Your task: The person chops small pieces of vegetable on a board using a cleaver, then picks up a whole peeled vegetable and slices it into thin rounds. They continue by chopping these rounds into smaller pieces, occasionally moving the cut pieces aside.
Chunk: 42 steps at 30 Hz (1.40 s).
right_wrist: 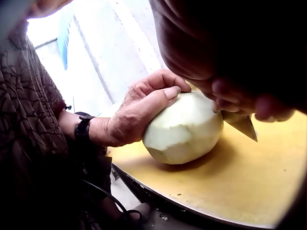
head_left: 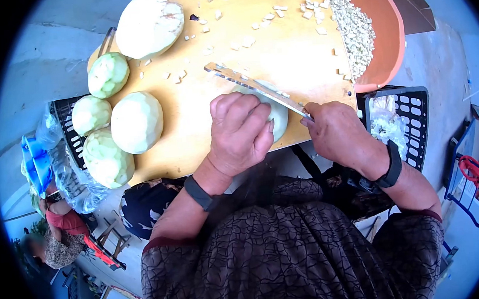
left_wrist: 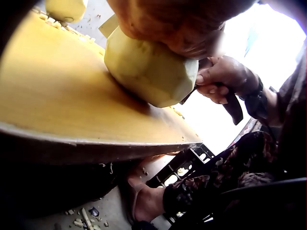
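Gripping peeled vegetable [head_left: 280, 119] in curled left hand [head_left: 241, 128], near front edge of counter [head_left: 185, 117], likely against rolling (rounded sides, skin pared in facets)
Gripping knife [head_left: 257, 88] in right hand [head_left: 338, 133], blade slanted past left knuckles, apparently to spare fingers
At left, other peeled vegetables [head_left: 137, 123], presumably out of blade's way
At right, orange bowl [head_left: 390, 30] of diced pieces [head_left: 360, 39] against counter end, seemingly to catch cuttings

Your head view bows at its black edges; both wrist views glare white, the right shadowing your right hand [right_wrist: 225, 62].
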Motion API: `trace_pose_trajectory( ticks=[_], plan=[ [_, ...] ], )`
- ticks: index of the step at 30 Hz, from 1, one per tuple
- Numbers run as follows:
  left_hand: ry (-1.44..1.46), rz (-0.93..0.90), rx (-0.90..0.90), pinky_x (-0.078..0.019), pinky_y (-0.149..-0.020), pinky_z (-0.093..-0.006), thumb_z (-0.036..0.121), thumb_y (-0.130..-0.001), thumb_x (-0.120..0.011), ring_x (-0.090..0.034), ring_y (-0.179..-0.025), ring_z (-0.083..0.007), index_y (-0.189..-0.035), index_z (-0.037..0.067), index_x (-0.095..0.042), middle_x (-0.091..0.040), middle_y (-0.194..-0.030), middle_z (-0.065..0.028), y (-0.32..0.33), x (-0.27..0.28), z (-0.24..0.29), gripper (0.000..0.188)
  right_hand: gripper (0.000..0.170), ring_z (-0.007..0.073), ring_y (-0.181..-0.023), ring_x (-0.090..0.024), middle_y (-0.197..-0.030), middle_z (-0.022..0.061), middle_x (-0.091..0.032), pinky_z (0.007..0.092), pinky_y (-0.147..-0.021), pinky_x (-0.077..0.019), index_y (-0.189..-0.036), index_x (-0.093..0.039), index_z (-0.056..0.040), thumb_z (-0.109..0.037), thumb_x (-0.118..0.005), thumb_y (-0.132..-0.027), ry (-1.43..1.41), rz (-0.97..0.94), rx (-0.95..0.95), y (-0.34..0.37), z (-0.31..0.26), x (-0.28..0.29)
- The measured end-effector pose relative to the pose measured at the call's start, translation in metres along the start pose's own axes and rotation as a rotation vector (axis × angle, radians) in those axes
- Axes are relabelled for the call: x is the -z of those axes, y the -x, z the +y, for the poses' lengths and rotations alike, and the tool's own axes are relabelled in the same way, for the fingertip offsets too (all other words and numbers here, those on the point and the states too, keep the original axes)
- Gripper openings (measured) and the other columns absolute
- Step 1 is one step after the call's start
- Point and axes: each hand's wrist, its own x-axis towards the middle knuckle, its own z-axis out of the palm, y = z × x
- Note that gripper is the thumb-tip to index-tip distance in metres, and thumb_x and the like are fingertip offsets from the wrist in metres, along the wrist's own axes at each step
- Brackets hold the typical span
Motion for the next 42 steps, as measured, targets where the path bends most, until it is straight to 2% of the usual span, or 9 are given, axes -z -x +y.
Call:
trace_pose_trajectory(
  ticks=[4,10,12,15,19,24,28,31,42],
  plan=[
    [0.005,0.010,-0.020,-0.0471,-0.086,-0.0407,0.005,-0.067,-0.069,-0.055,-0.095,-0.0308,-0.099,0.004,-0.068,-0.059,-0.101,-0.0100,0.002,0.000,0.000,0.032,0.013,0.0411,-0.073,-0.067,-0.073,0.0241,-0.066,0.0484,-0.072,-0.0535,-0.078,-0.068,0.0026,-0.006,-0.057,-0.080,0.070,0.000,0.057,-0.014,0.009,-0.015],
    [0.003,0.031,-0.039,-0.0475,-0.085,-0.0407,0.005,-0.067,-0.069,-0.055,-0.096,-0.0306,-0.099,0.004,-0.068,-0.059,-0.101,-0.0100,0.005,0.001,-0.003,0.033,0.015,0.0402,-0.076,-0.068,-0.074,0.0235,-0.067,0.0463,-0.073,-0.0547,-0.080,-0.069,0.0018,-0.008,-0.058,-0.082,0.060,0.043,-0.003,-0.015,0.005,-0.024],
    [0.005,0.030,-0.039,-0.0477,-0.085,-0.0411,0.005,-0.067,-0.070,-0.055,-0.096,-0.0305,-0.099,0.004,-0.068,-0.059,-0.102,-0.0099,0.005,0.002,-0.003,0.033,0.015,0.0407,-0.074,-0.068,-0.073,0.0237,-0.067,0.0468,-0.071,-0.0543,-0.078,-0.068,0.0016,-0.009,-0.058,-0.084,0.063,0.084,0.007,-0.013,0.006,-0.023],
    [0.021,0.045,-0.034,-0.0417,-0.091,-0.0428,0.011,-0.068,-0.070,-0.054,-0.100,-0.0303,-0.098,0.005,-0.066,-0.058,-0.104,-0.0085,0.008,-0.002,-0.006,0.031,0.016,0.0412,-0.069,-0.066,-0.071,0.0234,-0.066,0.0478,-0.067,-0.0532,-0.077,-0.065,0.0014,-0.010,-0.059,-0.086,0.066,0.131,0.044,-0.005,0.004,-0.017],
    [-0.001,0.061,-0.049,-0.0416,-0.091,-0.0428,0.012,-0.069,-0.070,-0.054,-0.099,-0.0300,-0.097,0.005,-0.067,-0.058,-0.104,-0.0092,0.008,-0.003,-0.005,0.030,0.016,0.0416,-0.065,-0.064,-0.067,0.0222,-0.063,0.0492,-0.062,-0.0510,-0.078,-0.060,0.0013,-0.011,-0.062,-0.087,-0.009,0.140,0.087,0.022,-0.006,0.002],
    [-0.023,0.066,-0.048,-0.0413,-0.088,-0.0422,0.012,-0.068,-0.070,-0.054,-0.093,-0.0291,-0.092,0.004,-0.068,-0.059,-0.097,-0.0092,0.009,-0.003,-0.004,0.025,0.012,0.0423,-0.066,-0.063,-0.069,0.0219,-0.062,0.0491,-0.059,-0.0483,-0.089,-0.059,0.0022,-0.008,-0.065,-0.086,-0.039,0.113,0.076,0.049,-0.012,0.017],
    [-0.015,0.033,-0.025,-0.0400,-0.082,-0.0418,0.011,-0.066,-0.071,-0.053,-0.088,-0.0296,-0.087,0.005,-0.069,-0.060,-0.092,-0.0090,0.011,-0.003,-0.006,0.021,0.018,0.0415,-0.067,-0.062,-0.071,0.0207,-0.062,0.0478,-0.058,-0.0474,-0.098,-0.059,0.0042,-0.005,-0.067,-0.085,-0.035,0.043,0.070,0.062,-0.011,0.026],
    [-0.023,0.051,-0.019,-0.0390,-0.079,-0.0417,0.010,-0.066,-0.071,-0.053,-0.087,-0.0303,-0.086,0.005,-0.070,-0.060,-0.092,-0.0093,0.010,-0.004,-0.005,0.020,0.016,0.0369,-0.062,-0.064,-0.066,0.0177,-0.061,0.0459,-0.057,-0.0502,-0.090,-0.056,0.0031,-0.005,-0.066,-0.080,0.017,0.047,0.098,0.068,-0.014,0.031],
    [-0.055,0.049,-0.005,-0.0388,-0.080,-0.0416,0.010,-0.064,-0.073,-0.053,-0.088,-0.0301,-0.085,0.006,-0.070,-0.060,-0.091,-0.0085,0.010,-0.004,-0.002,0.022,0.014,0.0378,-0.061,-0.064,-0.066,0.0190,-0.062,0.0461,-0.058,-0.0512,-0.090,-0.057,0.0037,-0.004,-0.062,-0.079,-0.016,0.009,0.093,0.062,-0.009,0.025]
  ],
)
